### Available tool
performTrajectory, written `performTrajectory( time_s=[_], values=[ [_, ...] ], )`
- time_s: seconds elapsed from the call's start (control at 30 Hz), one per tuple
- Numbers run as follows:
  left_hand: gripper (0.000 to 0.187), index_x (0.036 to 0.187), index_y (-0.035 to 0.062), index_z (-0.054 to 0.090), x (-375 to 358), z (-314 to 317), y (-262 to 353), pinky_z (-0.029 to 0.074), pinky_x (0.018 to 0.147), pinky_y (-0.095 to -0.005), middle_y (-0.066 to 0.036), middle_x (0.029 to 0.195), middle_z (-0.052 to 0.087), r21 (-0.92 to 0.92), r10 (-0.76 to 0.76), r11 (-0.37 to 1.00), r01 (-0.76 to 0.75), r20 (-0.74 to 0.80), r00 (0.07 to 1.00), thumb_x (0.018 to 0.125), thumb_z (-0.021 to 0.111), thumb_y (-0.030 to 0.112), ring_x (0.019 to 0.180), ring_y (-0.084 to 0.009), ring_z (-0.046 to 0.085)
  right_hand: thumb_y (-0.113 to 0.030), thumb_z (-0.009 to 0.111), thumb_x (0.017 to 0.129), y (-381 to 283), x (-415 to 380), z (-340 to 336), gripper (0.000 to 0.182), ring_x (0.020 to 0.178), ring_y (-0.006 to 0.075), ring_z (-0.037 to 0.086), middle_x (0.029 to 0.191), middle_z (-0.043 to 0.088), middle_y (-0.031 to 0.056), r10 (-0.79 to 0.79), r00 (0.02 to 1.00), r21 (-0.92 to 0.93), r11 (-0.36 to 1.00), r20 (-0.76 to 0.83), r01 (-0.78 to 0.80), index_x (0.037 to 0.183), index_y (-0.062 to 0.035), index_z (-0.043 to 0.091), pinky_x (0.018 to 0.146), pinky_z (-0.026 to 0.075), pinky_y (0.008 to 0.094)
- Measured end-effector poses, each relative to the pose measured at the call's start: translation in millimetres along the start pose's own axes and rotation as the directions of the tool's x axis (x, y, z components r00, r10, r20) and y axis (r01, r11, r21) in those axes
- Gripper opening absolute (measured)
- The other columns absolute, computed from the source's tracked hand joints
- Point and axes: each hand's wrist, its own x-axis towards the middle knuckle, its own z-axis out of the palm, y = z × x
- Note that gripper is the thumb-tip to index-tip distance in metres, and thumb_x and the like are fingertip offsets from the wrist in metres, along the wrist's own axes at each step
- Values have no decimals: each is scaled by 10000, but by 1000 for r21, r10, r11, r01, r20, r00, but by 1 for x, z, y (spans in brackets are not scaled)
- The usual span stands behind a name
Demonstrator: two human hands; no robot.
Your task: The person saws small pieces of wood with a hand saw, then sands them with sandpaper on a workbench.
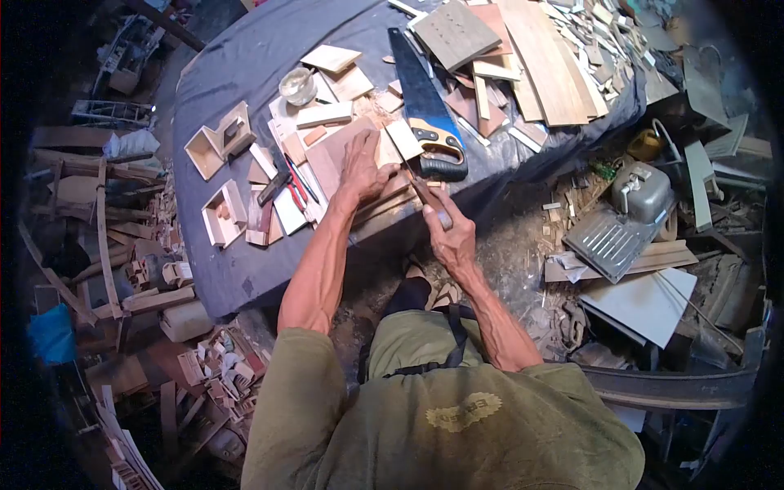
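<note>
My left hand lies with fingers stretched forward over a brown wooden board, its thumb out toward a pale piece of wood. In my right hand is a narrow tool with a brown handle; its thin end points at the wood beside my left thumb. The tool's exact kind is hard to make out. Just beyond my hands rests a handsaw with a dark blade and a blue, orange and black handle. Left of my left hand are red-handled pliers and a hammer.
A dark cloth covers the table. Small wooden boxes stand at its left, with a clear jar behind. Boards and offcuts pile up at the back right. A metal sink and wood scraps lie on the floor.
</note>
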Motion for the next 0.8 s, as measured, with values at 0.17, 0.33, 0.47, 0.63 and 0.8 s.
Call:
performTrajectory(
  time_s=[0.17, 0.33, 0.47, 0.63, 0.8],
  values=[
    [679, 1401, -55, 472, 10, -11, 6, 480, 996, -391, -214, 1308, 589, -464, -182, 881, 93, -150, 972, 822, 759, 155, 1195, -303, 583, -207, 662, 968, -6, 1, -2, 349, 585, 88, 588, 656, 626, 99, -152, 987, 35, 987, -60, 154, 1304, -117, 635, 532, 485, 304],
    [388, 1263, -67, 614, 21, -29, 10, 551, 769, -253, -98, 1085, 727, -835, -391, 436, 335, 160, 906, 883, 687, -31, 916, -137, 685, -177, 679, 954, -2, 3, -4, 356, 623, 84, 608, 719, 681, 88, -237, 969, 70, 968, -66, 241, 1302, -116, 637, 563, 505, 286],
    [204, 1059, -3, 643, 15, -43, 19, 533, 728, -330, -144, 911, 713, -520, -257, 840, 156, -127, 958, 857, 666, -17, 830, -278, 690, -150, 673, 953, -11, -4, -11, 341, 803, 107, 640, 918, 727, 88, -75, 995, 176, 981, -61, 85, 1286, -76, 653, 714, 533, 283],
    [150, 905, 32, 581, 3, -40, 0, 497, 705, -448, -165, 924, 643, 120, 232, 970, -210, -205, 951, 770, 604, -29, 881, -385, 625, -186, 650, 975, -35, -24, -42, 359, 830, 91, 601, 975, 704, 44, 123, 992, 293, 948, 25, -125, 1299, -32, 648, 745, 497, 254],
    [458, 1209, 38, 612, -26, -28, -9, 490, 1016, -400, -142, 1280, 621, 161, 344, 929, -333, -47, 938, 758, 577, -33, 1193, -348, 590, -224, 674, 954, -39, -35, -68, 412, 727, 68, 530, 868, 651, 20, 170, 978, 55, 983, 117, -178, 1321, -40, 641, 655, 463, 257]
  ],
)
